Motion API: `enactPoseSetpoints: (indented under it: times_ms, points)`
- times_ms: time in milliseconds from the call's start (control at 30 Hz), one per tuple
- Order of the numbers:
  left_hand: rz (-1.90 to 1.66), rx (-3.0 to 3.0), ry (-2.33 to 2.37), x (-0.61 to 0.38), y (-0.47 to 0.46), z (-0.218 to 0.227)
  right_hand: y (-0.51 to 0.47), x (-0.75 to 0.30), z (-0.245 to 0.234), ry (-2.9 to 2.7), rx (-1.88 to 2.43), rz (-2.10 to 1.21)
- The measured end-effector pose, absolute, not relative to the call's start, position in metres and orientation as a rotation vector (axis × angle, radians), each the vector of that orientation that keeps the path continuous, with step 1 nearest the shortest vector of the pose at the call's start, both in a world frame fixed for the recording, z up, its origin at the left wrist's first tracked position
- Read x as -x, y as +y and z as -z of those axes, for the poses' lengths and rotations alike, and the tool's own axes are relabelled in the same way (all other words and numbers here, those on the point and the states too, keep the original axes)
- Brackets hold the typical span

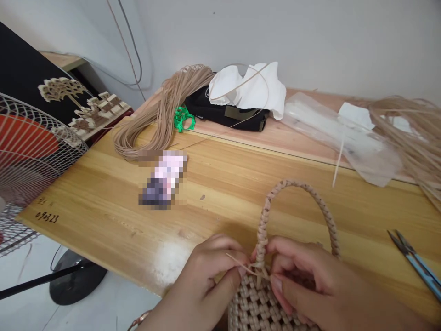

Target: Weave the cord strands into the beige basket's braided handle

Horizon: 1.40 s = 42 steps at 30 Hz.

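A woven tan basket with an open lattice wall stands at the bottom of the head view. Its braided handle arches up from the rim. At the near foot of the handle, my left hand pinches a thin tan strip, whose loose end sticks out past the fingers. My right hand is closed at the other side of that foot, thumb and fingers against the rim and the strips there. Exactly what the right fingertips grip is hard to make out. My hands hide part of the rim.
Blue-handled scissors lie at the right. Behind are a blurred phone, a coil of tan strips, a green plastic piece, a black pouch under white tissue, and a clear plastic bag. A fan stands left.
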<state>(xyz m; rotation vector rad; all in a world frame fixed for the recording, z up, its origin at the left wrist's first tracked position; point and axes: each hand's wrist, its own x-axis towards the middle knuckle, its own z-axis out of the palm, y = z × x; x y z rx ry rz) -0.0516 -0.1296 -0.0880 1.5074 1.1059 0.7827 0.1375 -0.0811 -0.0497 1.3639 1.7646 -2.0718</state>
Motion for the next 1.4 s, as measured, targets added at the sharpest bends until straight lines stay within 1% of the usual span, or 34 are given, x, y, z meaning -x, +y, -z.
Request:
enactPoseSetpoints:
  times_ms: [167, 467, 600, 833, 967, 1167, 1267, 1400]
  points:
    - [-0.750, -1.501, 1.102, 0.053, -0.130, 0.088, -0.083, -0.141, 0.055, 1.520, -1.367, 2.279]
    - [-0.792, -1.577, 1.105, 0.049, -0.132, 0.084, -0.083, -0.137, 0.060, 1.435, -1.372, 2.449]
    - [-0.841, -1.618, 1.118, 0.047, -0.132, 0.083, -0.085, -0.135, 0.061, 1.534, -1.435, 2.401]
    - [-0.838, -1.541, 1.079, 0.050, -0.132, 0.086, -0.085, -0.135, 0.057, 1.754, -1.471, 2.168]
    - [-0.814, -1.535, 1.108, 0.050, -0.134, 0.088, -0.084, -0.134, 0.054, 1.756, -1.447, 2.190]
    - [-0.926, -1.641, 1.193, 0.046, -0.138, 0.087, -0.084, -0.130, 0.054, 1.723, -1.463, 2.211]
    - [-0.980, -1.765, 1.269, 0.045, -0.140, 0.087, -0.084, -0.130, 0.055, 1.708, -1.461, 2.258]
    - [-0.918, -1.999, 1.271, 0.048, -0.142, 0.085, -0.086, -0.132, 0.056, 1.670, -1.473, 2.304]
